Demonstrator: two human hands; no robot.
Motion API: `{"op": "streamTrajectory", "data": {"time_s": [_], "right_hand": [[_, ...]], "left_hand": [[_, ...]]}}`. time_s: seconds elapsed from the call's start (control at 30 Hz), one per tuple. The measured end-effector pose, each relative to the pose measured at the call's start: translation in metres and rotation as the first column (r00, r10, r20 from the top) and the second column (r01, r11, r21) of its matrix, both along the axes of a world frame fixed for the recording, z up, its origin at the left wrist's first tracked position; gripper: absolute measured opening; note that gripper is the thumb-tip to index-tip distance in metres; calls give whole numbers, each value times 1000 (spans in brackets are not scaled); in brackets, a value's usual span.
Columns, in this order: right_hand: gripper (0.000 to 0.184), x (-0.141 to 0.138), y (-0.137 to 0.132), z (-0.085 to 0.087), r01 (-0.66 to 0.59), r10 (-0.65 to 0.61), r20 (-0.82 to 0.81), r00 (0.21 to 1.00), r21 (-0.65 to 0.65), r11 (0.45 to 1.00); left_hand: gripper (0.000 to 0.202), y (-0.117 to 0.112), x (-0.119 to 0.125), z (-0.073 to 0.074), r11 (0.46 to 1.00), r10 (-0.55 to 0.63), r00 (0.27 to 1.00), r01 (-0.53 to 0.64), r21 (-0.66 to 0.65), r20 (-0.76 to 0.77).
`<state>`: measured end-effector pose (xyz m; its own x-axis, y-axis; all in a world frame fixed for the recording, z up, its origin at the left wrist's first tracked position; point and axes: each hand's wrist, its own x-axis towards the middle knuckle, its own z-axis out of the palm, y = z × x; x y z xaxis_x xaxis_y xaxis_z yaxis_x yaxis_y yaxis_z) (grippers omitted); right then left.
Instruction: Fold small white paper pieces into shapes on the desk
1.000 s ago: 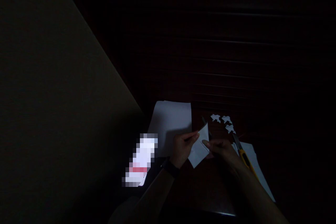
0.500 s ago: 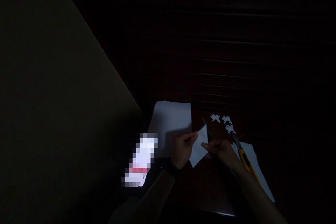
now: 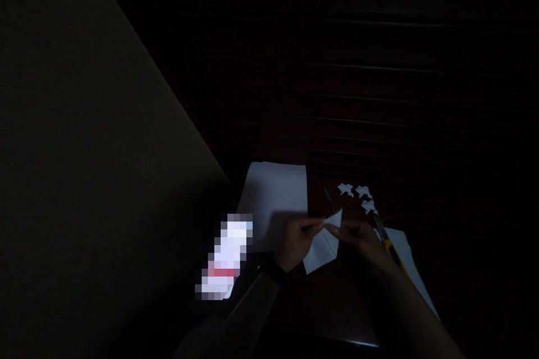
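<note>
Paper (image 3: 320, 255), white and partly folded, was held over the dark tabletop (image 3: 328, 314) in the head view, between the 2 hands. The left hand (image 3: 295, 240) pinched it near the upper edge between thumb and fingers; the right hand (image 3: 362, 242) gripped it just beside, thumb and fingertips near the base of an upward-pointing corner. A dark crease ran slantwise across the lower part, so folding looked begun but well short of complete. Beyond the right hand lay 3 small folded paper figures (image 3: 346, 189) with jagged outlines, which seemed finished. Against those, the held piece was larger and flatter, and most of its shaping appeared to be left. White sheets (image 3: 273, 190) lay unfolded to the left, while a yellow-handled utility knife (image 3: 394, 253) rested on or against other sheets (image 3: 403, 242) at the right, untouched by the fingers. A phone (image 3: 229, 252) with a lit, pixelated screen lay near the left forearm. Past the held piece was a thin, pen-like object (image 3: 328, 198), too dark to identify.
</note>
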<state>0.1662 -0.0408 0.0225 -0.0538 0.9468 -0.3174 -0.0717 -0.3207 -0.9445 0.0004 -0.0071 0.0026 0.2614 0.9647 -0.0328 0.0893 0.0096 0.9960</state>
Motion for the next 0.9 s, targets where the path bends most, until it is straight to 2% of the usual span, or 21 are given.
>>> {"op": "streamTrajectory", "data": {"time_s": [0.13, 0.33, 0.53, 0.73, 0.9], "right_hand": [[31, 4, 1, 1, 10, -9, 34, 999, -36, 999], [33, 4, 2, -1, 61, -59, 62, 996, -28, 998], [30, 18, 1, 4, -22, 21, -2, 1000, -43, 999], [31, 27, 2, 3, -54, 53, 100, 994, 1, 999], [31, 24, 3, 2, -113, 110, 172, 979, 8, 994]], "left_hand": [[24, -1, 0, 4, 997, -70, 998, 70, -16, 7], [26, -4, 2, 6, 998, -62, 998, 62, 33, -6], [24, -3, 0, 6, 996, -72, 997, 71, 46, 19], [27, -3, 0, 1, 994, -101, 995, 100, 35, 5], [25, -3, 2, -2, 999, -31, 999, 32, 23, -9]]}}
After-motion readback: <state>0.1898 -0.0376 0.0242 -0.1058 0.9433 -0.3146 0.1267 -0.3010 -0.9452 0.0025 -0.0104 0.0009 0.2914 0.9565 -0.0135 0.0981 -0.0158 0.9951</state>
